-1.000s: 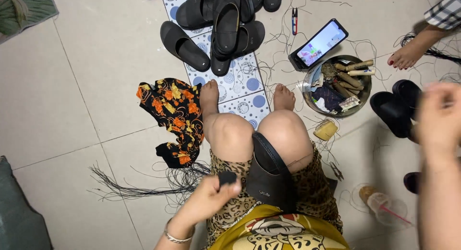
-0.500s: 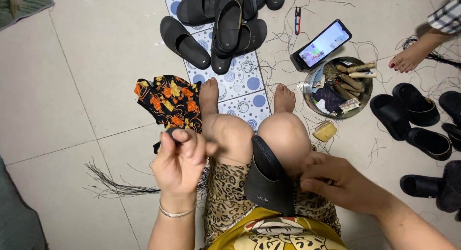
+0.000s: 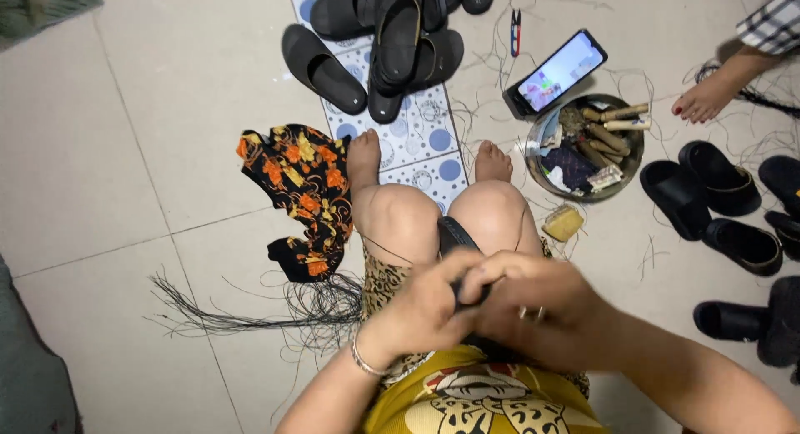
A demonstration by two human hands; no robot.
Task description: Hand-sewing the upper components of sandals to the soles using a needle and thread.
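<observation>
Mostly hidden, black sandal [image 3: 454, 234] between knees.

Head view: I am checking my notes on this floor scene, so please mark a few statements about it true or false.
1. Both hands meet over the black sandal on the lap. True: left hand and right hand are together on it.
2. The phone has a dark screen. False: it is lit.
3. The metal bowl is empty. False: it holds sticks and scraps.
4. A bundle of black threads lies on the floor by the left knee. True.
5. The orange-flowered cloth lies on the lap. False: it lies on the floor.
</observation>
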